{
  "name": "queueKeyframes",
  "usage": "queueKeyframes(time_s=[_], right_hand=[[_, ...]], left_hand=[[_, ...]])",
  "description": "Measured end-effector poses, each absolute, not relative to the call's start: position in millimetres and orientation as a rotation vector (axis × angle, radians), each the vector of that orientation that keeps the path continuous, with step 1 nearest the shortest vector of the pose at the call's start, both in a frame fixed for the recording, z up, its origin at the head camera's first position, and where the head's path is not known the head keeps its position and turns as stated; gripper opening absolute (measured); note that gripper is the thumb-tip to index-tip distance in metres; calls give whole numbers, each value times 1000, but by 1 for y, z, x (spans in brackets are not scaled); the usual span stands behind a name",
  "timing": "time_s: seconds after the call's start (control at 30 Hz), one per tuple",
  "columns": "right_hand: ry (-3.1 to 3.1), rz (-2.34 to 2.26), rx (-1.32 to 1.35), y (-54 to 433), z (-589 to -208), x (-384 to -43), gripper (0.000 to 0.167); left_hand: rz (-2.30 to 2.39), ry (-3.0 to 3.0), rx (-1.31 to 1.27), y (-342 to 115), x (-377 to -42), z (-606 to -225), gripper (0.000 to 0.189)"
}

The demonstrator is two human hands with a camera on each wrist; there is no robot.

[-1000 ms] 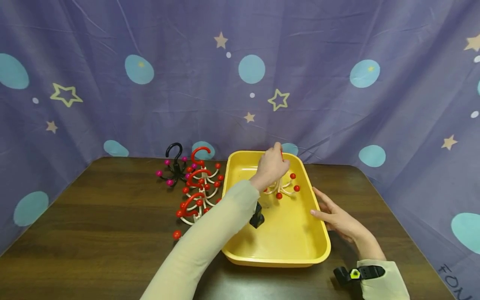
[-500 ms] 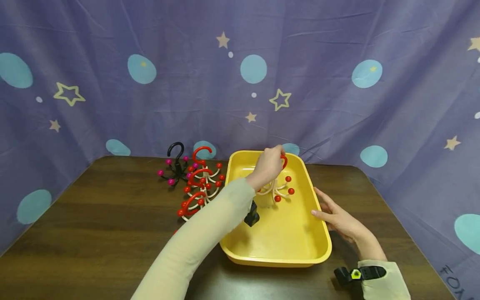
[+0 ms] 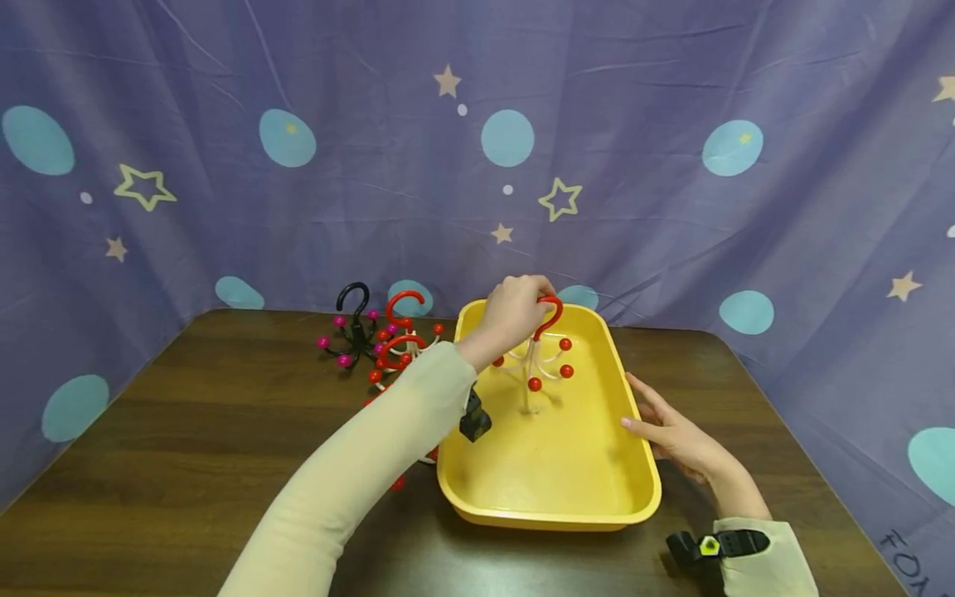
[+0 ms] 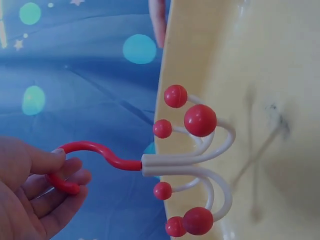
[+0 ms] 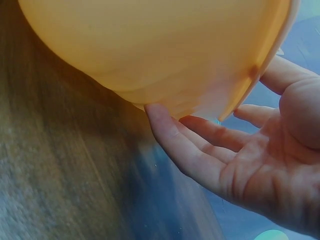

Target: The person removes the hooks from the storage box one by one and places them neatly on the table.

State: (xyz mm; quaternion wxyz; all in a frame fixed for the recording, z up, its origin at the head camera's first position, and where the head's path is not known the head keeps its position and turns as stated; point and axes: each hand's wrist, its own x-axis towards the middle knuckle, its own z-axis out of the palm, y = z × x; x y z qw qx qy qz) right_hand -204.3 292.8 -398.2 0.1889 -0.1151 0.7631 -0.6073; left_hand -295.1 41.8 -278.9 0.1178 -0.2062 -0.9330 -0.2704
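My left hand [image 3: 515, 307] grips the red hook of a multi-arm hanger [image 4: 170, 165], whose white curved arms end in red balls. In the head view it hangs upright above the floor of a yellow plastic tray [image 3: 552, 481], its shadow falling below. Thumb and fingers wrap the hook in the left wrist view. At the tray's right side my right hand [image 3: 682, 439] holds the edge, thumb over the rim and fingers against the outer wall [image 5: 160, 55]. Left of the tray stand more red-and-white hangers [image 3: 406, 311], partly hidden by my left forearm.
A black hanger with pink balls [image 3: 358, 336] stands behind, at the left end of that group. The brown tabletop [image 3: 186, 439] extends on both sides of the tray. A purple curtain [image 3: 634, 249] with stars and blue spots hangs just past the table's far edge.
My left hand has lifted the hanger and moved it left within the tray's area, so its balls now hang above the tray floor. My right hand has stayed at the rim.
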Motion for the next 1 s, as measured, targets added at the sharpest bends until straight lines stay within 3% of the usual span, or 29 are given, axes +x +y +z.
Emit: queueKeyframes(time_s=[0.57,1.0], right_hand=[[2157,-1695,-310,293,-399,-205,78],[2152,-1699,-297,292,-398,-203,77]], left_hand=[[-853,-2688,-640,-9,-274,-243,16],[-950,-2607,-528,-34,-271,-222,16]])
